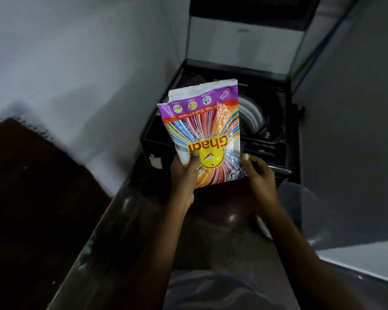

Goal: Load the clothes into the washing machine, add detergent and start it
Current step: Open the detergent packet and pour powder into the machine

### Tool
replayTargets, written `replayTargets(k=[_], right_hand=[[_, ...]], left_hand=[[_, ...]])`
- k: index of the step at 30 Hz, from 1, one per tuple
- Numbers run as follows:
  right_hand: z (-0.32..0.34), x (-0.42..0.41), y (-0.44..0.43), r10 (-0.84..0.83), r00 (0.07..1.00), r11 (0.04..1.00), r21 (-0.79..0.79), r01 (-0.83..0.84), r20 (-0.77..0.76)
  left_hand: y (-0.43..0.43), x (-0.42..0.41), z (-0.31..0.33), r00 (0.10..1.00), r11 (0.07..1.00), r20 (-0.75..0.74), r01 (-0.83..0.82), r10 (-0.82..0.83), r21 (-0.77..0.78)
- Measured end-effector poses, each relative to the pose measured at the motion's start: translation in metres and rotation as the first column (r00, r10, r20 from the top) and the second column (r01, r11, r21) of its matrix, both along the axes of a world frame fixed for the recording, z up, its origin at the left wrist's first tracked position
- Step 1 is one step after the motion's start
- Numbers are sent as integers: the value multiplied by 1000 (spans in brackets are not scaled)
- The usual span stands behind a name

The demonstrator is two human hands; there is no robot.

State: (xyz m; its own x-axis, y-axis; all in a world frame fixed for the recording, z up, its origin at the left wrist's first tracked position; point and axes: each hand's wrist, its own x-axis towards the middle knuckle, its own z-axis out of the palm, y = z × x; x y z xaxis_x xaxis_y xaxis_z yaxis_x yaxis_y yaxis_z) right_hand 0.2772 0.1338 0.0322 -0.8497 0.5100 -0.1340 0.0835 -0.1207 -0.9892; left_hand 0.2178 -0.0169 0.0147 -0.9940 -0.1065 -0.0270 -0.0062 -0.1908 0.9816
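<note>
- I see the black top-loading washing machine (267,146) with its grey lid (244,48) raised.
- The colourful striped plastic detergent packet (202,130) is upside down over the machine's front edge.
- My left hand (184,175) grips the packet's lower left corner.
- My right hand (259,175) holds its lower right edge, nearer the machine's front.

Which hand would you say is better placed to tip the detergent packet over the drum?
Probably the left hand: it grips the detergent packet from below, thumb on its front; the right hand only pinches its edge.
</note>
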Motion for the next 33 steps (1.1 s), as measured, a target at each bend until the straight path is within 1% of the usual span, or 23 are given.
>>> replayTargets(k=[2,3,5,7,8,9,11,13,15,16,19,21,23,24,26,28,29,30,31,33], right_hand=[[-2,22,30,-3,1000,981,-196,3,-1],[-2,29,42,-16,1000,953,-304,11,-13],[3,37,64,-112,993,865,-496,81,-33],[6,41,84,-161,985,792,-602,96,-54],[8,44,95,-144,987,787,-612,70,-71],[14,47,103,-117,989,805,-591,44,-85],[23,51,125,-85,993,883,-469,34,-88],[28,55,149,-124,990,948,-304,97,-71],[30,55,176,-189,981,975,-131,182,-43],[30,54,189,-192,980,980,-50,190,-41],[42,40,219,-90,994,988,122,96,-58],[51,24,236,26,1000,975,222,-24,-8],[53,5,248,84,990,925,361,-119,112],[52,-3,252,63,985,903,410,-126,163],[52,-14,259,-11,983,866,493,-81,181],[51,-19,266,-100,978,834,551,-16,181],[48,-21,271,-142,971,823,568,7,195],[45,-22,275,-177,961,812,584,21,212],[42,-23,280,-209,949,790,612,23,234],[37,-26,289,-255,922,722,692,-19,291]], left_hand=[[44,11,7,999,998,0,39,-39,51],[64,15,8,998,996,11,61,-62,66],[101,22,13,995,991,17,98,-100,90],[133,26,19,991,986,10,131,-132,106],[147,28,23,988,982,4,150,-152,115],[160,29,25,985,978,-1,173,-174,116],[181,29,27,977,970,7,210,-212,123],[199,24,27,971,964,23,234,-239,126],[214,15,23,964,957,18,262,-266,121],[222,10,22,958,952,4,283,-286,115],[243,-4,18,933,930,-29,361,-359,76],[256,-14,16,911,909,-33,413,-412,58],[270,-23,15,890,888,-19,456,-456,52],[275,-27,13,881,879,-5,472,-473,71],[286,-34,7,872,869,28,485,-489,94],[300,-41,3,848,860,147,509,-509,39],[306,-46,1,819,850,247,525,-517,41],[311,-51,1,784,843,325,529,-529,95],[317,-58,-3,764,848,370,501,-528,175],[332,-70,-20,754,861,416,440,-509,256]])
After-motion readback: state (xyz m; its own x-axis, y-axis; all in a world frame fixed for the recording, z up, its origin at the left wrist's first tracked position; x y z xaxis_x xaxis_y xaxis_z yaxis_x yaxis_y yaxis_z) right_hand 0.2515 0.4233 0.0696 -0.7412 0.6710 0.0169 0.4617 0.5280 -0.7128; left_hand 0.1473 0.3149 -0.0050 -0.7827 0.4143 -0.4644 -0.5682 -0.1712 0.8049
